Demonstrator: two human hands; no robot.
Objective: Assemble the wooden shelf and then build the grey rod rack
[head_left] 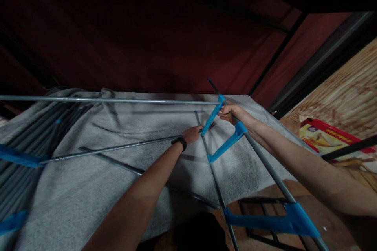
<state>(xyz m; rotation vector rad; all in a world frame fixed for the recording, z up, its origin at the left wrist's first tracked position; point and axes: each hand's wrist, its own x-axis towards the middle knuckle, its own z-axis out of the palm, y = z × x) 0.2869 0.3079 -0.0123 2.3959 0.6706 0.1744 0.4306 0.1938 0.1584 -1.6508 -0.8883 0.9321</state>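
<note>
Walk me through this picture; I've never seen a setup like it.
There is no machine: two bare hands work here, seen by a camera on the person's head looking forward and down. A grey cloth covers the surface, with a stack of tubes at the left. In front is a frame of grey tubes and blue brackets. The left hand, wearing a black wristband, holds a long tube by a blue bracket. The right hand is at the sloping tube; its exact grip is unclear.
</note>
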